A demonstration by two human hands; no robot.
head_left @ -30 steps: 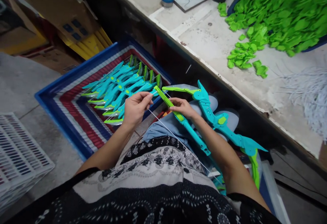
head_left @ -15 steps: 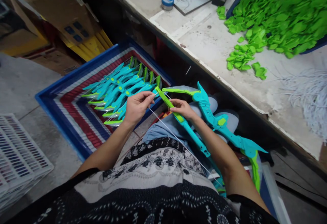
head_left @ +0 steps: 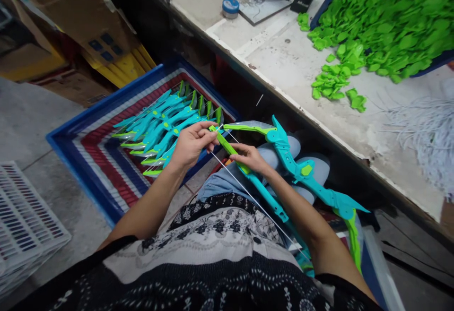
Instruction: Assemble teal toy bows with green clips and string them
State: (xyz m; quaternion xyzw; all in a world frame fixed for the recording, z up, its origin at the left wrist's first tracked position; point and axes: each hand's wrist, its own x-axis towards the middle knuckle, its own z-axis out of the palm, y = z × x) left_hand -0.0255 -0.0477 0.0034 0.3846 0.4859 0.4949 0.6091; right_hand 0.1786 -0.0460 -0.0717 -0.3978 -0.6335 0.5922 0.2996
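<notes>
A teal and lime-green toy bow (head_left: pixel 264 193) lies across my lap. My right hand (head_left: pixel 250 157) grips its green upper limb. My left hand (head_left: pixel 191 143) pinches a thin white string (head_left: pixel 248 195) at the limb's green tip; the string runs taut down toward my right elbow. A second, finished-looking teal bow (head_left: pixel 305 171) rests on my knees just beyond. Left of my hands, a blue crate (head_left: pixel 81 150) on the floor holds several stacked teal bows (head_left: pixel 166 122).
A worn white workbench (head_left: pixel 294 65) runs along the right, with a heap of green plastic pieces (head_left: pixel 376 22), a bundle of white strings (head_left: pixel 425 131), a small blue-lidded tin (head_left: pixel 230 6) and a fan. A white slatted crate (head_left: pixel 24 226) and cardboard boxes (head_left: pixel 88 18) stand left.
My left hand has moved a little closer to the bow's green tip, still pinching the string. The right hand slid slightly along the limb. The view shifted slightly.
</notes>
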